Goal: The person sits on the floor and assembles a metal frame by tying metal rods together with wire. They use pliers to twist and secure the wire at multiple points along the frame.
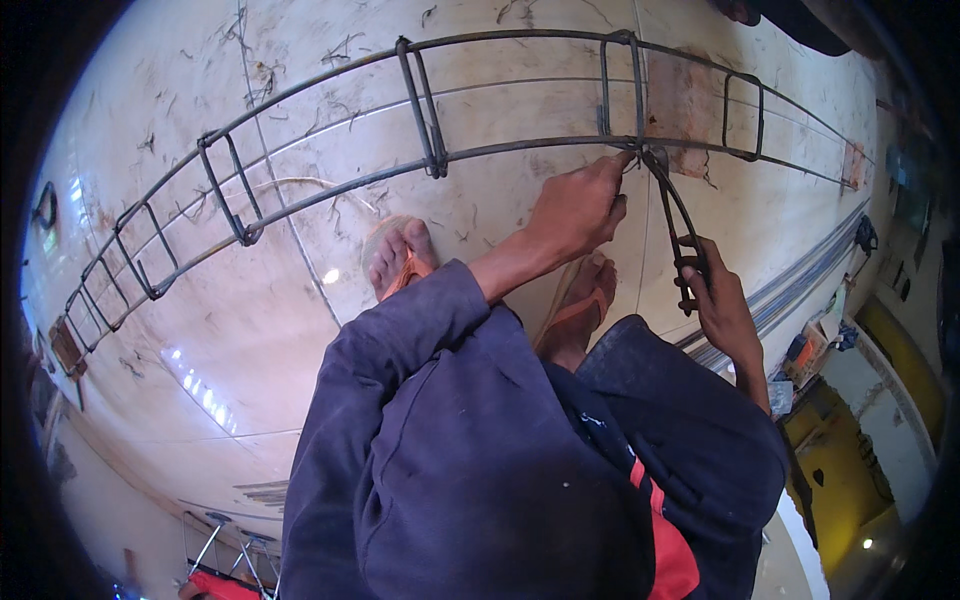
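Observation:
A long rebar cage (540,144) of thin steel bars with rectangular stirrups (420,110) stretches in front of me from left to right. My left hand (580,208) reaches to its near bar, fingers pinched together at a stirrup joint; what they pinch is too small to make out. In my right hand (722,298) are dark long-handled pincers (672,200), gripped by the handles. The jaws of the pincers meet the same joint, right beside my left fingertips.
Short wire scraps (265,80) litter the tiled floor (330,400). A bundle of long steel rods (790,285) lies at the right. Blocks (68,348) sit under the cage's left end. My sandalled feet (405,255) are close to the near bar. Another person's dark clothing (800,22) shows at the top right.

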`<state>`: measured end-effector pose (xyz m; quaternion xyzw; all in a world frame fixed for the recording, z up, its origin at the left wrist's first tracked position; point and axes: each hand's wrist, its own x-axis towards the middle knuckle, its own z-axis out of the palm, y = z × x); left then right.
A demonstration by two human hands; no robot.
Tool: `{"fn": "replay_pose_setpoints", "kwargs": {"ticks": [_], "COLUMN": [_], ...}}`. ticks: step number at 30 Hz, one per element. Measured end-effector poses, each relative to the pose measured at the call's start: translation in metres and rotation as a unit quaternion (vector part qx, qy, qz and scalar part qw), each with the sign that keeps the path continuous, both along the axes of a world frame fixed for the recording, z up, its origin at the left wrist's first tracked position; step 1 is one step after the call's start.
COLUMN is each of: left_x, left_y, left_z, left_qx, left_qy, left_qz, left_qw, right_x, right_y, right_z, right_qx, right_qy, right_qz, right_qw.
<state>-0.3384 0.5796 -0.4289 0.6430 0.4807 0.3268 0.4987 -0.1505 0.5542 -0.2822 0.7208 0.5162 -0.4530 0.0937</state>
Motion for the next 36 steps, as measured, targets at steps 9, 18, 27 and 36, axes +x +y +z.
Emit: {"fn": "replay_pose_setpoints", "kwargs": {"ticks": [9, 18, 27, 36], "left_x": [0.003, 0.009, 0.014, 0.003], "left_y": [-0.006, -0.009, -0.012, -0.001], "left_z": [0.006, 0.007, 0.01, 0.008], "left_qx": [0.019, 0.007, -0.036, -0.179], "left_qy": [0.019, -0.002, -0.021, -0.068], "left_qz": [0.002, 0.016, 0.044, 0.002], "left_qw": [1.0, 1.0, 0.998, 0.981], "right_x": [-0.009, -0.017, -0.022, -0.033], "right_y": [0.008, -0.001, -0.033, -0.063], "right_z": [0.005, 0.003, -0.048, -0.107], "right_qx": [-0.012, -0.014, 0.055, 0.174], "right_qy": [-0.04, -0.024, -0.018, 0.029], "right_qz": [0.078, 0.029, -0.079, -0.114], "right_qw": [0.996, 0.999, 0.995, 0.978]}}
